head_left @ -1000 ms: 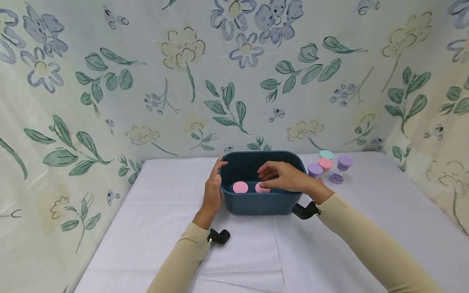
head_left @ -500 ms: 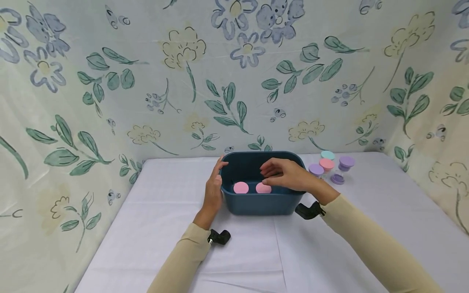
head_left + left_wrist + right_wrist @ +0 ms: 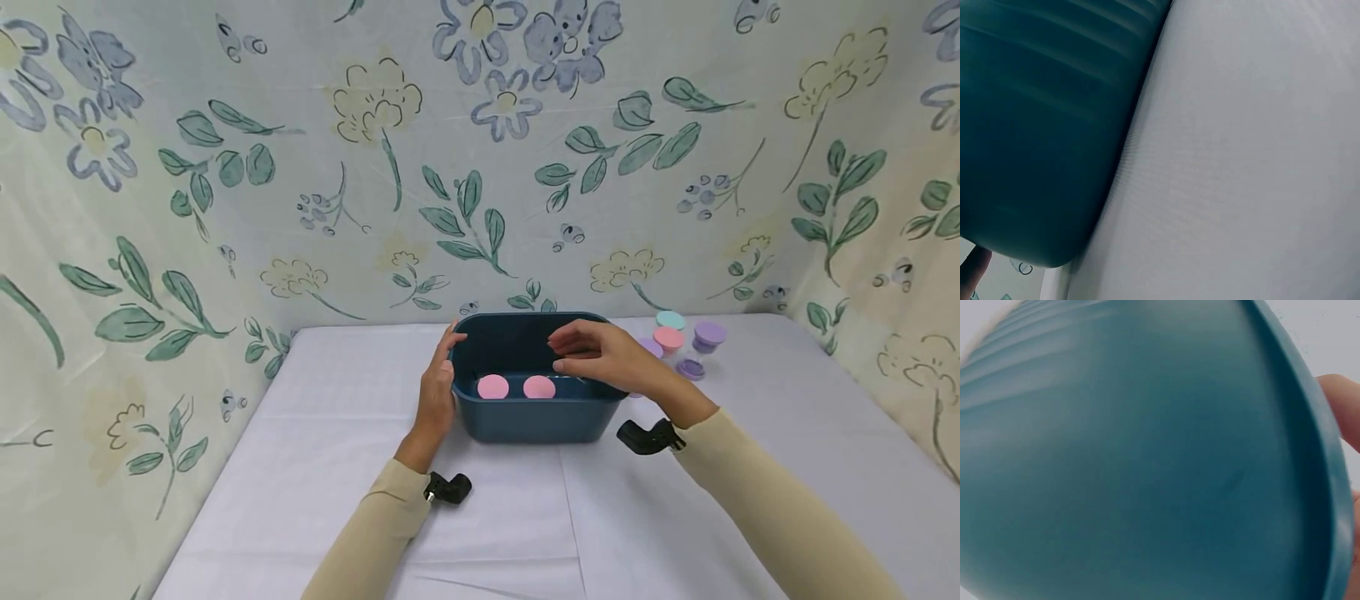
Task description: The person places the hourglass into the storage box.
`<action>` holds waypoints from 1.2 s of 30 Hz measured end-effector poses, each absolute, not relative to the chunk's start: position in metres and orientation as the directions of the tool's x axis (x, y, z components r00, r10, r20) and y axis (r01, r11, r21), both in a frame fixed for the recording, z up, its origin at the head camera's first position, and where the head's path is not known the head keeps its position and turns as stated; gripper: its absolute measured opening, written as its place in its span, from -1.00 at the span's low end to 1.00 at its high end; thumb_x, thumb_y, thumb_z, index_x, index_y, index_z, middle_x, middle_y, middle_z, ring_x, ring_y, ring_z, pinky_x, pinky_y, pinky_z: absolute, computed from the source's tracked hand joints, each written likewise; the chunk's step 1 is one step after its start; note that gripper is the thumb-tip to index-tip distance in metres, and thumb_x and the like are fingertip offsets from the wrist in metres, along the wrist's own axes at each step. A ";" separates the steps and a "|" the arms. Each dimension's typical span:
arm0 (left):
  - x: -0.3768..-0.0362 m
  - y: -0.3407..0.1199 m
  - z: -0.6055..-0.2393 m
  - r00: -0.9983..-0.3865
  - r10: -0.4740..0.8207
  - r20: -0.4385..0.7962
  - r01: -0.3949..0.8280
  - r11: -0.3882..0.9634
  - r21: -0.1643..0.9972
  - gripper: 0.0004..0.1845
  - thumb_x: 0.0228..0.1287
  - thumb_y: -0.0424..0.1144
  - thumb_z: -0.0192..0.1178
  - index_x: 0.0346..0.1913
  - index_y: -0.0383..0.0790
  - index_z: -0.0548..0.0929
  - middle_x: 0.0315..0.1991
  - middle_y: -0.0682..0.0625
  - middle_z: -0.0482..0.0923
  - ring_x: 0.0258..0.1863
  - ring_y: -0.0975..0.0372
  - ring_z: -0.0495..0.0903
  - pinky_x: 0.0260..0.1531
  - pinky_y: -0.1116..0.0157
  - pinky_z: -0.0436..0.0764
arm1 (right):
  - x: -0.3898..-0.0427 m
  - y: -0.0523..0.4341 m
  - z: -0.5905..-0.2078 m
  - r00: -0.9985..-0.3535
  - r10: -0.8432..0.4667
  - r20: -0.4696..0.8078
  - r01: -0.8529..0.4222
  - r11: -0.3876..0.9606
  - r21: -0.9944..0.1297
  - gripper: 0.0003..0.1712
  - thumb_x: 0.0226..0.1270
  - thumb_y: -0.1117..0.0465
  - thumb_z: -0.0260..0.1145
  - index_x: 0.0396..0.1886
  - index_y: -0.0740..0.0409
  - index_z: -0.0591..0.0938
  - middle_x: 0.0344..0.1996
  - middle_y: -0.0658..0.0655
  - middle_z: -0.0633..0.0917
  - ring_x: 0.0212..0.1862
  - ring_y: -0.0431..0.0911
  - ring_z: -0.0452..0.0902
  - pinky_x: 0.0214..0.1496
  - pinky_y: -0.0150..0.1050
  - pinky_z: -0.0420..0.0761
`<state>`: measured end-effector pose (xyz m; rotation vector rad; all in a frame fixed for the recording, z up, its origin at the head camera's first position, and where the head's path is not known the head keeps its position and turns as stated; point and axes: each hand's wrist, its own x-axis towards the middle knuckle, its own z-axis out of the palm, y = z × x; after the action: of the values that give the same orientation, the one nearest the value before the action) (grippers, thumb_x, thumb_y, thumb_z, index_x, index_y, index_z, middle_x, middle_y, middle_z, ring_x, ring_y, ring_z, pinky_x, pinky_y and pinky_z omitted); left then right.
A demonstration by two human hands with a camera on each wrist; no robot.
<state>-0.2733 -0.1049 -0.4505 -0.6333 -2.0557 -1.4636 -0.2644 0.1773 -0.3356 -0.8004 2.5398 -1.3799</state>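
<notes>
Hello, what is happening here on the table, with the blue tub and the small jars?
A person works at a dark blue tub on a white table. The left hand rests against the tub's left side with straight fingers. The right hand hovers over the tub's right part, fingers loosely curled, holding nothing visible. Two pink-lidded jars stand inside the tub. More small jars with purple, pink and teal lids wait on the table to the right of the tub.

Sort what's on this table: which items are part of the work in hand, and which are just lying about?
In hand:
- blue tub, steadied by left hand
- two pink-lidded jars inside it
- right hand, empty above the tub
- lidded jars beside the tub

Lying about:
- white tablecloth
- floral backdrop
</notes>
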 end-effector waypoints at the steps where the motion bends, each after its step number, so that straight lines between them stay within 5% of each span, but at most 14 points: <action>1: -0.273 -0.105 -0.451 -0.748 0.069 0.660 0.646 0.302 0.701 -0.35 0.46 0.20 -0.48 0.32 -0.12 0.33 0.49 -0.09 0.09 0.48 0.13 0.04 0.37 -0.12 0.07 | -0.264 0.179 -0.336 -0.851 -0.510 0.129 -0.386 0.440 -0.811 -0.46 0.22 0.08 0.40 0.15 0.21 0.52 0.07 0.14 0.62 0.13 0.10 0.54 0.12 -0.15 0.57; 11: -0.276 -0.106 -0.452 -0.730 0.077 0.679 0.668 0.289 0.686 -0.43 0.47 0.04 -0.42 0.34 -0.15 0.33 0.49 -0.03 0.10 0.48 0.12 0.04 0.39 -0.09 0.04 | -0.263 0.195 -0.335 -0.874 -0.458 0.164 -0.377 0.425 -0.823 -0.45 0.23 0.07 0.39 0.16 0.19 0.51 0.09 0.17 0.60 0.16 0.15 0.51 0.08 -0.31 0.57; 19: -0.276 -0.105 -0.452 -0.747 0.069 0.662 0.647 0.305 0.699 -0.30 0.45 0.25 -0.49 0.33 -0.15 0.32 0.49 -0.06 0.10 0.47 0.12 0.06 0.37 -0.12 0.07 | -0.261 0.215 -0.332 -0.896 -0.393 0.206 -0.381 0.443 -0.811 -0.46 0.28 0.06 0.35 0.18 0.18 0.50 0.13 0.20 0.57 0.18 0.10 0.49 0.05 -0.46 0.54; 36: -0.277 -0.106 -0.456 -0.730 0.073 0.679 0.667 0.290 0.686 -0.35 0.46 0.19 -0.47 0.34 -0.13 0.32 0.49 -0.02 0.09 0.48 0.14 0.04 0.38 -0.10 0.04 | -0.253 0.252 -0.339 -0.944 -0.205 0.257 -0.328 0.534 -0.780 -0.45 0.30 -0.01 0.31 0.22 0.10 0.49 0.15 0.13 0.58 0.16 0.04 0.51 -0.03 -0.55 0.51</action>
<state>-0.2771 -0.1057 -0.4557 -0.6592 -2.0315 -1.4603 -0.2530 0.2517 -0.3394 -0.5010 2.8665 -1.5044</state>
